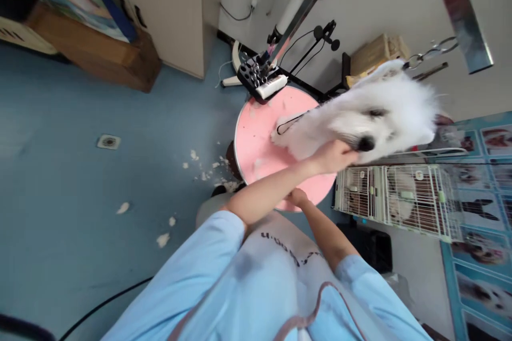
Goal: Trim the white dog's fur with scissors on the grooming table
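A fluffy white dog [396, 112] is up on a round, pink-topped surface [256, 133] before me, its muzzle [347, 127] clamped in the left hand's [336, 156] grip; the right hand [296, 197] is partly hidden near the edge, its grip impossible to tell.

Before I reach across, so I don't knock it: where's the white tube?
In the head view, at upper middle, the white tube lies on the black tool tray by the upper edge of the pink table, left of the white dog.
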`<state>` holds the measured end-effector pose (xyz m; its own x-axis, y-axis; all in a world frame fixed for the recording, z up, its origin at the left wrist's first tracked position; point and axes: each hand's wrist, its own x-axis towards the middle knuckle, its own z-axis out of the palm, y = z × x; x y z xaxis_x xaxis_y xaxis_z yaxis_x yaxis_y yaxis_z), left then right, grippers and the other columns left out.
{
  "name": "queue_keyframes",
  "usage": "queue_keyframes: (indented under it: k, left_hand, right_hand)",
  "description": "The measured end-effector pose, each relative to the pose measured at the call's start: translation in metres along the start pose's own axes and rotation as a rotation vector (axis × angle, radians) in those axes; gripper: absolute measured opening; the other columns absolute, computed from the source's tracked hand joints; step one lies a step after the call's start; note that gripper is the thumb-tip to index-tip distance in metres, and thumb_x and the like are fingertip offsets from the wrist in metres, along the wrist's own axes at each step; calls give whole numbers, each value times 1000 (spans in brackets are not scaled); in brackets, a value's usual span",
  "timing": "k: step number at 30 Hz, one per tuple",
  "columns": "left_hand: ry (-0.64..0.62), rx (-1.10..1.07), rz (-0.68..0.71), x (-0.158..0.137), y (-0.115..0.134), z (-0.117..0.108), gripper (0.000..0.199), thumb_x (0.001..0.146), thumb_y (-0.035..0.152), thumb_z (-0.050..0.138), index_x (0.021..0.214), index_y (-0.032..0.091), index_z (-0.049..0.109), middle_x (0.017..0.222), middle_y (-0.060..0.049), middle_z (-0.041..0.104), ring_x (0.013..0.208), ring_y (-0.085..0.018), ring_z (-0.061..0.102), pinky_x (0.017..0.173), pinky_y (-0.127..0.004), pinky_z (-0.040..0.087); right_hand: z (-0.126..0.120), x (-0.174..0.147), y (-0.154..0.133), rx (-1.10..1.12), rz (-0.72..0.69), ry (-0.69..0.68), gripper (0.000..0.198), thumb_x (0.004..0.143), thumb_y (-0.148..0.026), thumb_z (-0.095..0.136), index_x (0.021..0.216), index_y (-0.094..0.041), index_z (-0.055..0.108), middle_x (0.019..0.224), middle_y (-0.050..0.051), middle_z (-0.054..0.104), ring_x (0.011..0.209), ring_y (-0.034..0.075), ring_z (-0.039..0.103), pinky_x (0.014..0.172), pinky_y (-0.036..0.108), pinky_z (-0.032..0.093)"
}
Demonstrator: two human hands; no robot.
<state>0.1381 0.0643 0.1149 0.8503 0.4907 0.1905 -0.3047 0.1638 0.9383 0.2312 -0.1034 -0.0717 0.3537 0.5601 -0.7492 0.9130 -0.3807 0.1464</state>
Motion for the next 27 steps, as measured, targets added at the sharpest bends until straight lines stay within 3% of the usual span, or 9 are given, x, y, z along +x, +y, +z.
queue_keyframes:
  k: [3, 8, 13, 19, 21, 24, 26, 27]
  left_hand:
    - [68, 153, 10, 11, -9, -42, 14, 82, 13, 59, 68, 16, 59, 78, -7, 67, 78, -15, 58, 69, -29, 40]
    - [129, 270, 45, 45, 30, -85, 39, 90, 9, 49, 52, 17, 48, 54, 1, 51, 58, -9, 47, 59, -24, 35]
    - [34, 306, 66, 69, 58, -90, 43, 91, 8, 47, 48, 16, 46, 48, 1, 45, 51, -8, 43, 57, -22, 32]
    - [-46, 320, 92, 78, 64, -78, 40, 89, 11, 49, 50, 15, 44, 47, 2, 44, 48, -6, 42, 55, -20, 33]
    - [-89, 336, 85, 74, 68, -71, 38, 86, 9, 50, 48, 15, 46, 46, 2, 45, 46, -6, 43, 54, -21, 34]
    - [-180, 371, 48, 67, 75, -61, 32, 80, 7, 53, 49, 15, 53, 46, 2, 48, 46, -8, 46, 52, -21, 37]
    - [-241, 393, 20, 64, 79, -55, 29, 78, 7, 54, 50, 15, 56, 46, 2, 50, 47, -8, 47, 52, -20, 38]
    - [-265, 399, 10, 63, 81, -52, 30, 78, 7, 53, 49, 15, 57, 47, 1, 51, 47, -8, 47, 52, -20, 39]
  right_hand:
    - [17, 3, 2, 47, -42, 15, 32, 95, -39, 64, 118, -16, 65, 112, 9, 72, 98, 20, 66, 83, 31, 50]
    - [34, 7, 0, 100, -96, 73, 37, 81, -35, 73, 113, -17, 68, 109, 11, 75, 96, 23, 66, 76, 29, 40]
    - [33, 5, -4, 151, -188, 140, 20, 81, -31, 65, 93, -18, 73, 104, 11, 74, 95, 24, 64, 78, 29, 39]
    - [52, -31, 8, 290, -178, 305, 25, 82, -39, 61, 87, -17, 71, 93, 13, 72, 89, 26, 63, 81, 31, 42]
    - [70, -46, 23, 366, -103, 407, 22, 82, -36, 59, 85, -18, 71, 89, 12, 71, 88, 26, 64, 81, 32, 42]
    - [94, -57, 42, 447, 234, 505, 35, 83, -23, 54, 113, -15, 68, 95, 14, 72, 94, 28, 66, 87, 36, 43]
    - [97, -52, 35, 456, 475, 471, 47, 85, -20, 51, 130, -12, 61, 105, 18, 73, 100, 30, 67, 92, 41, 41]
    - [93, -45, 22, 445, 527, 428, 49, 87, -19, 51, 134, -9, 58, 108, 21, 72, 102, 32, 67, 93, 43, 40]
